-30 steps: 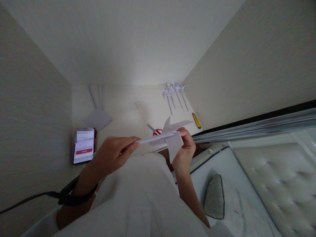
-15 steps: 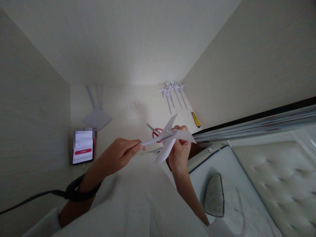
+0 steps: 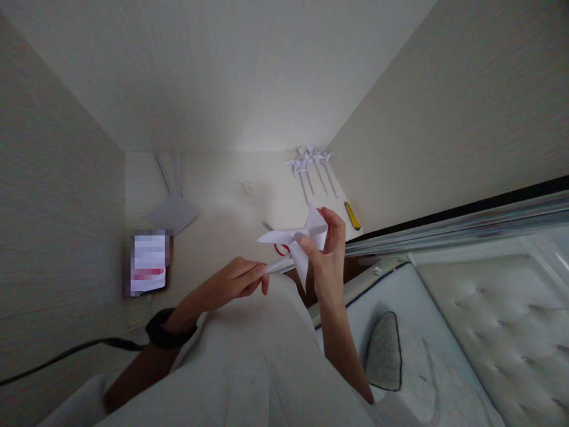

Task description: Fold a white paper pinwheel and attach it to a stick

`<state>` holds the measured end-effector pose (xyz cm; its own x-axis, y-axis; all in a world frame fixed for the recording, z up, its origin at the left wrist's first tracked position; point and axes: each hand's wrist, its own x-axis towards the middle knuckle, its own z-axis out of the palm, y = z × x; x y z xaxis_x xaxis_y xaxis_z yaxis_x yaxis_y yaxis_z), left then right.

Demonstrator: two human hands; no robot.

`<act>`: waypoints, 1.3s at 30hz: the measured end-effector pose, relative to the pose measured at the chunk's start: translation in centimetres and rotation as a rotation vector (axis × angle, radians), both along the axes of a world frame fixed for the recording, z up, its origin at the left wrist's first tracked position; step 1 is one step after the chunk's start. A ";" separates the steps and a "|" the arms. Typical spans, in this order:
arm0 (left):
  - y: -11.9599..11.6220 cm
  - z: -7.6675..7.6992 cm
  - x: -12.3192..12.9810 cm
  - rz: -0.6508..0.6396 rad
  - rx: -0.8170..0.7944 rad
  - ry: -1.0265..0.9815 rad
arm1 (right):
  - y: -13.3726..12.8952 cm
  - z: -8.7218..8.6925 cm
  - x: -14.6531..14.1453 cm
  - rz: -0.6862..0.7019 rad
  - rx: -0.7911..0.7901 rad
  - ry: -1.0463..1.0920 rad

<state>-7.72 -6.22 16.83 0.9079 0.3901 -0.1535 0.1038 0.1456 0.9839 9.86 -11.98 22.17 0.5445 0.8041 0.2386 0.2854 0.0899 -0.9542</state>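
A white paper pinwheel (image 3: 299, 238) is held up over the front edge of the desk, its folded blades facing up at me. My left hand (image 3: 242, 277) is closed around the pinwheel's rolled paper stick, pinching it between thumb and fingers. With its thumb near the centre and its fingers behind a blade, my right hand (image 3: 328, 240) grips the pinwheel head. Red-handled scissors (image 3: 281, 249) lie on the desk behind the pinwheel, which partly covers them.
Several finished pinwheels (image 3: 309, 160) lie at the back right, near a yellow utility knife (image 3: 352, 215). At the left are square paper sheets (image 3: 172, 212), several paper sticks (image 3: 164, 173) and a lit phone (image 3: 149, 261). Small scraps (image 3: 246, 186) lie mid-desk. A bed (image 3: 400, 296) stands at right.
The pinwheel has turned from edge-on to showing its front. My right hand has shifted its hold on the blades, thumb now near the centre. My left hand has moved slightly right and down.
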 end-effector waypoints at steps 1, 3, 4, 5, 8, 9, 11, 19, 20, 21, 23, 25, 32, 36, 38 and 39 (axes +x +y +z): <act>0.1 -0.3 0.2 0.016 -0.014 -0.011 | 0.0 -0.1 0.1 0.004 0.010 0.001; 0.2 -1.0 0.5 0.068 -0.051 -0.030 | 0.0 -0.4 0.5 0.022 0.047 0.026; 0.2 -1.3 0.7 0.104 -0.066 -0.035 | 0.0 -0.6 0.7 0.029 0.067 0.046; 0.2 -1.6 0.8 0.138 -0.076 -0.038 | 0.1 -0.8 0.9 0.031 0.078 0.068; 0.3 -2.1 1.1 0.208 -0.086 -0.044 | 0.2 -1.7 1.5 -0.031 0.052 0.133; 0.3 -2.1 1.2 0.229 -0.095 -0.048 | 0.3 -2.2 1.6 -0.061 0.018 0.156; 0.2 -1.9 1.4 0.283 -0.139 -0.057 | 0.4 -3.5 1.8 -0.077 -0.088 0.207; -0.2 -3.8 3.1 0.441 -0.436 -0.059 | 1.2 -8.0 -0.7 0.515 -0.398 0.328; -0.2 -4.6 3.3 0.435 -0.455 -0.060 | 1.5 -8.3 -1.0 0.483 -0.388 0.308; -0.1 -5.4 3.6 0.420 -0.477 -0.051 | 1.9 -8.5 -1.2 0.451 -0.381 0.289; 0.0 -7.2 4.0 0.401 -0.484 -0.017 | 2.8 -9.0 -1.2 0.424 -0.374 0.261; 0.2 -8.6 4.3 0.325 -0.464 0.058 | 4.2 -9.4 -0.6 0.417 -0.365 0.247; -1.3 -7.3 3.6 0.120 -0.157 0.284 | 14.2 -10.7 6.1 0.190 -0.391 0.137; -2.0 -5.9 3.4 0.035 0.000 0.302 | 19.7 -11.7 11.1 0.038 -0.504 0.036; -2.0 -5.9 3.3 0.025 0.071 0.315 | 20.4 -12.5 12.9 -0.040 -0.545 -0.018; -1.9 -6.0 3.3 0.030 0.091 0.322 | 20.1 -13.1 13.5 -0.075 -0.565 -0.042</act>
<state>-4.47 -8.16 10.84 0.8064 0.4412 -0.3938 0.4083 0.0663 0.9104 23.40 8.17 9.07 0.6041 0.7727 -0.1951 0.3099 -0.4533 -0.8358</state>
